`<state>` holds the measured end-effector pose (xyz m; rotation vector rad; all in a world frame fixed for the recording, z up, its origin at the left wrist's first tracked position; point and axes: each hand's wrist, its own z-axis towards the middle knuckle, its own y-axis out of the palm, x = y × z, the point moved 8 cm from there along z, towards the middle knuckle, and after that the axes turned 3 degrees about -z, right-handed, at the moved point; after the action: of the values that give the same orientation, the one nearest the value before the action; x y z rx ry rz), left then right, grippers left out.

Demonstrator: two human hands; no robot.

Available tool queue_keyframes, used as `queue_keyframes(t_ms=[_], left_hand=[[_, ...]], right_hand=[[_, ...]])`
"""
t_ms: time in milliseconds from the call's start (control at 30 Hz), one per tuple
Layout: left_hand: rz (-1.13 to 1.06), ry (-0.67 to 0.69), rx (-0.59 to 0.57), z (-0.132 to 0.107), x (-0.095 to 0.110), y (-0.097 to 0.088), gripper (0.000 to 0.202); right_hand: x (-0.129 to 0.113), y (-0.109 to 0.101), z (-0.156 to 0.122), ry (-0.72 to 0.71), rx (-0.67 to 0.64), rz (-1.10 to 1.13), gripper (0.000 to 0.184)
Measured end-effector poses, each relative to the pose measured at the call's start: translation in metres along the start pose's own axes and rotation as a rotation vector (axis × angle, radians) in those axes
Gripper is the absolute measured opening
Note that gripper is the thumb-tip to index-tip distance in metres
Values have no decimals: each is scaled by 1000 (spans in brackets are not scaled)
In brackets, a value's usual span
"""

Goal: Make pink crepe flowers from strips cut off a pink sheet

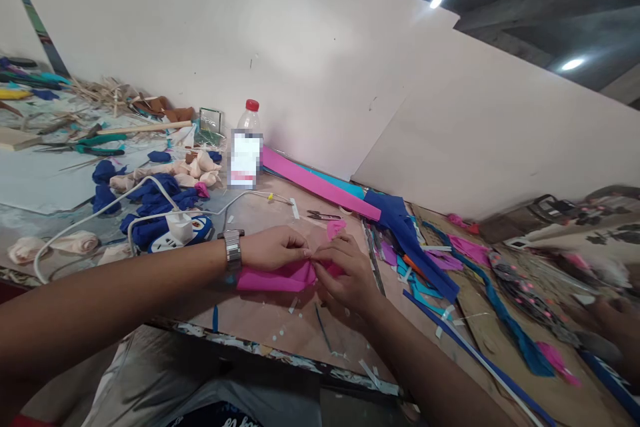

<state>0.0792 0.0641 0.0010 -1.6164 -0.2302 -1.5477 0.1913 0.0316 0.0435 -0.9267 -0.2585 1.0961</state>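
Over the near middle of the table, both hands meet at a bright pink crepe-like strip point(275, 280). My left hand point(273, 248), with a metal watch at its wrist, pinches the strip between thumb and fingers. From the other side my right hand point(347, 273) has its fingertips closed on the same spot, where the strip is gathered. One length of the strip lies to the left under my left hand, and a pink end point(336, 229) sticks out beyond my right fingers. Just past the hands lies a pair of small dark snips point(324, 215).
At left are rolled blue and cream pieces point(187, 173), a power strip point(183, 230) with a white cable, and green-handled pliers point(100, 145). A red-capped bottle point(252, 117) stands near the wall. Pink point(320, 183) and blue strips point(415, 233) lie behind; another person's hand point(617, 320) is at far right.
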Motion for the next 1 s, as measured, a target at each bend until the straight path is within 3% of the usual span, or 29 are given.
queue_keyframes(t_ms=[200, 500, 767, 1000], left_hand=[[98, -17, 21, 0, 7, -2, 39], [423, 28, 126, -7, 21, -4, 31], [202, 7, 54, -6, 13, -5, 23], [118, -46, 63, -5, 10, -7, 24]], right_hand=[[1, 0, 0, 34, -16, -22, 11], [3, 0, -1, 53, -8, -31, 9], [3, -5, 0, 50, 29, -51, 8], [3, -2, -1, 42, 4, -45, 13]])
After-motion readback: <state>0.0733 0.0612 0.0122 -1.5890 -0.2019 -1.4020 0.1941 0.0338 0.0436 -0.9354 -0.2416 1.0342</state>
